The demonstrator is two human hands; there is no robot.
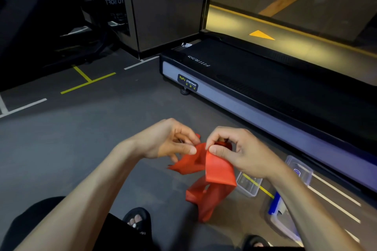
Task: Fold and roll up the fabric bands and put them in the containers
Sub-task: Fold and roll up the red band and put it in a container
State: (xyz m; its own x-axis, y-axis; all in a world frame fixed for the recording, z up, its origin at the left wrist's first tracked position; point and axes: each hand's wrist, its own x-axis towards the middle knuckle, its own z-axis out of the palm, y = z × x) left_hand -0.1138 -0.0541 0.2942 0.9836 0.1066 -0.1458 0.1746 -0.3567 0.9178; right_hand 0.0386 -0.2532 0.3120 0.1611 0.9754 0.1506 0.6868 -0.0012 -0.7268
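Observation:
A red fabric band (212,179) hangs crumpled in front of me, its lower end drooping toward the floor. My left hand (167,140) pinches its upper edge on the left between thumb and fingers. My right hand (238,151) pinches the same edge just to the right, thumb on top of a folded flap. A small clear plastic container (250,186) stands on the floor under my right wrist. Behind my wrist lies a clear lid or second container (299,167). A larger clear box with a blue part (279,218) is partly hidden by my right forearm.
A black treadmill (265,87) runs along the right side, close to the containers. The grey floor (81,138) carries white and yellow tape lines. My feet in black sandals (138,220) are at the bottom edge.

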